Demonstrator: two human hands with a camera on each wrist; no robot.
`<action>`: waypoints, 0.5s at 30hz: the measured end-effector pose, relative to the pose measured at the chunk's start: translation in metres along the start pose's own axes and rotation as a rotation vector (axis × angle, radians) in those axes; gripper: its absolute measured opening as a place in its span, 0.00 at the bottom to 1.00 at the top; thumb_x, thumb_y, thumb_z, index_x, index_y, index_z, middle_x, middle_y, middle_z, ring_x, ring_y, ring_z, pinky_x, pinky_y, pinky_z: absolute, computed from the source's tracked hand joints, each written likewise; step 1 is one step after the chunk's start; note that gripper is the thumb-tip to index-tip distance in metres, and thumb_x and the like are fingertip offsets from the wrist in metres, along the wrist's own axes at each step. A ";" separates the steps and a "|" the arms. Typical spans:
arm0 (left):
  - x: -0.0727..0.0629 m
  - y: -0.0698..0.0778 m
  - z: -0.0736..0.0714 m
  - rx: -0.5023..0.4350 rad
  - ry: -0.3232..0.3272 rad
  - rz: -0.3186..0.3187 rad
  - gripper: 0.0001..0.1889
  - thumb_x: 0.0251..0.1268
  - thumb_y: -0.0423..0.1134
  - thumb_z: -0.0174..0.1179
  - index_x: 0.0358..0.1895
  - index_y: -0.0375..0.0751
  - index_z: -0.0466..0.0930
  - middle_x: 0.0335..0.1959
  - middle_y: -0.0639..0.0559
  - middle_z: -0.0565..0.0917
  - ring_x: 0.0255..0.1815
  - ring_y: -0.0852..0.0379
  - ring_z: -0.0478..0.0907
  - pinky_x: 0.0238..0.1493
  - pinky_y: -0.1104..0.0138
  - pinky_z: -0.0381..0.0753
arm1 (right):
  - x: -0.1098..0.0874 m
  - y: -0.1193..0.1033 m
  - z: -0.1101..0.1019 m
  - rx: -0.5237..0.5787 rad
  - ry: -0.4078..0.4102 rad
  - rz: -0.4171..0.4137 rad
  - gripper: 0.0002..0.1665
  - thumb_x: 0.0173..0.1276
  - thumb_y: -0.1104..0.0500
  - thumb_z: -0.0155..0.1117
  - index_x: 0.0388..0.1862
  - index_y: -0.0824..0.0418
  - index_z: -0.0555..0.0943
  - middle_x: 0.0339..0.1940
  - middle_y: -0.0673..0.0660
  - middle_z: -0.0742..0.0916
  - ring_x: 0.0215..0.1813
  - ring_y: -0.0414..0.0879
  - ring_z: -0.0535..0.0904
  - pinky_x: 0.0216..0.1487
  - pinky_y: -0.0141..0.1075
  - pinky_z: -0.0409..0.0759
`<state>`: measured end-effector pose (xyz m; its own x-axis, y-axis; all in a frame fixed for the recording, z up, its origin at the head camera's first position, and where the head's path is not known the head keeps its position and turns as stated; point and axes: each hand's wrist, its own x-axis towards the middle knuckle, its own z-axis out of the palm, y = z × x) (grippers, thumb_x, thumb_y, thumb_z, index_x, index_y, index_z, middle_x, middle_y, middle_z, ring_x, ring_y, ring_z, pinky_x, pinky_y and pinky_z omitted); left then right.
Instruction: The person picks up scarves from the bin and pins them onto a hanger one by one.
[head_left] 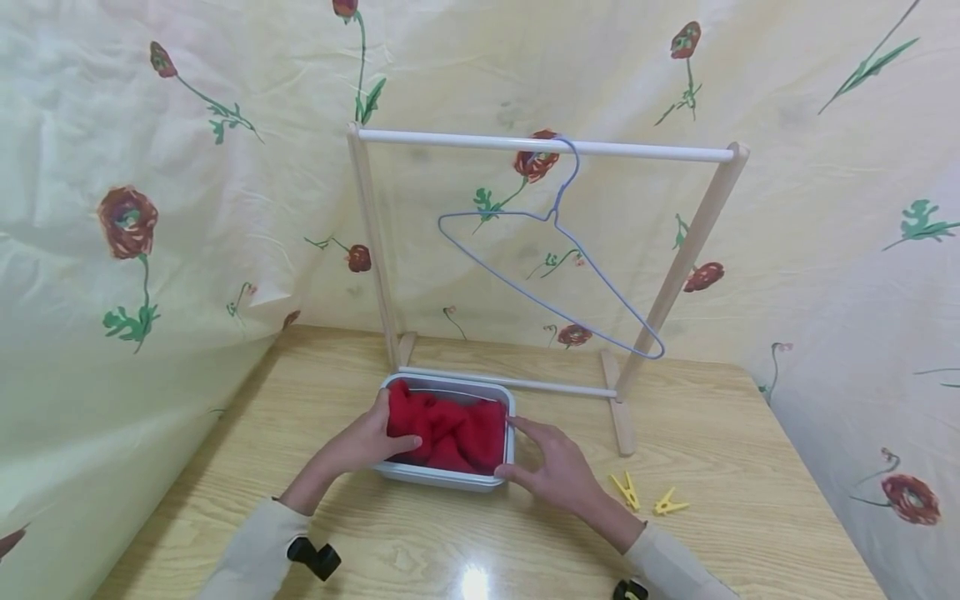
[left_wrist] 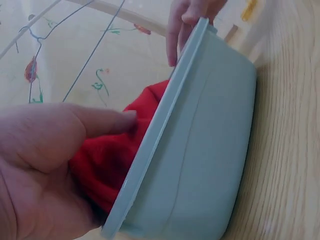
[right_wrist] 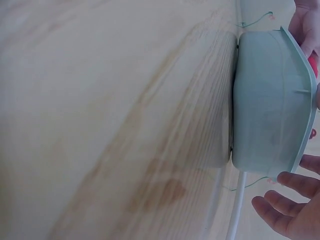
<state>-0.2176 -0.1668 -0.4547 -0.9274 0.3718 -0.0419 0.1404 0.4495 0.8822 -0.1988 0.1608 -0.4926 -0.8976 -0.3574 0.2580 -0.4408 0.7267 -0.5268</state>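
Note:
A crumpled red cloth (head_left: 453, 433) lies inside a pale blue-green plastic basin (head_left: 450, 479) on the table. At the basin's left end my left hand (head_left: 378, 437) reaches in and grips the cloth, thumb on top, the other fingers mostly hidden. The left wrist view shows that thumb lying across the red fabric (left_wrist: 115, 155) just inside the rim. My right hand (head_left: 551, 467) touches the basin's right end with fingers spread, index finger at the rim and thumb by the front corner. In the right wrist view, its other fingers (right_wrist: 280, 212) hang loosely outside the basin wall.
Behind the basin stands a wooden rack with a white top bar (head_left: 465, 142). A blue wire hanger (head_left: 600, 271) hangs from it. Two yellow clothespins (head_left: 626, 492) lie to the right of my right hand. Flowered fabric (head_left: 225, 167) surrounds the table (head_left: 405, 542).

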 end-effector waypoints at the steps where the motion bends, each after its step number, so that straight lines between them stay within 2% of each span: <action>1: 0.001 0.000 0.001 -0.028 0.006 0.004 0.45 0.65 0.36 0.70 0.76 0.36 0.48 0.63 0.44 0.73 0.64 0.47 0.72 0.60 0.56 0.79 | 0.000 0.000 0.000 0.000 -0.001 -0.001 0.47 0.59 0.31 0.72 0.73 0.51 0.75 0.68 0.58 0.82 0.69 0.59 0.77 0.66 0.58 0.75; 6: 0.003 0.004 0.003 -0.132 0.028 -0.003 0.45 0.65 0.32 0.69 0.79 0.41 0.48 0.66 0.44 0.73 0.67 0.46 0.71 0.63 0.53 0.79 | 0.000 -0.001 -0.001 0.004 -0.006 -0.001 0.47 0.59 0.31 0.72 0.73 0.52 0.75 0.67 0.58 0.82 0.68 0.59 0.77 0.66 0.58 0.75; 10: 0.002 0.007 0.005 -0.134 0.039 -0.019 0.44 0.63 0.32 0.70 0.78 0.41 0.53 0.64 0.46 0.76 0.64 0.47 0.74 0.62 0.54 0.80 | 0.000 -0.001 -0.001 0.009 -0.008 0.005 0.47 0.59 0.31 0.73 0.72 0.51 0.76 0.66 0.59 0.83 0.68 0.59 0.77 0.65 0.59 0.75; 15: 0.002 0.006 0.007 -0.087 0.042 -0.026 0.41 0.62 0.36 0.73 0.74 0.39 0.58 0.60 0.48 0.78 0.60 0.50 0.77 0.59 0.55 0.81 | 0.000 0.000 -0.001 0.011 -0.010 0.011 0.47 0.58 0.31 0.73 0.72 0.51 0.76 0.66 0.59 0.83 0.68 0.59 0.77 0.65 0.59 0.75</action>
<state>-0.2163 -0.1579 -0.4522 -0.9445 0.3252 -0.0474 0.0866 0.3856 0.9186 -0.1987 0.1615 -0.4918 -0.9022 -0.3554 0.2443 -0.4311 0.7243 -0.5381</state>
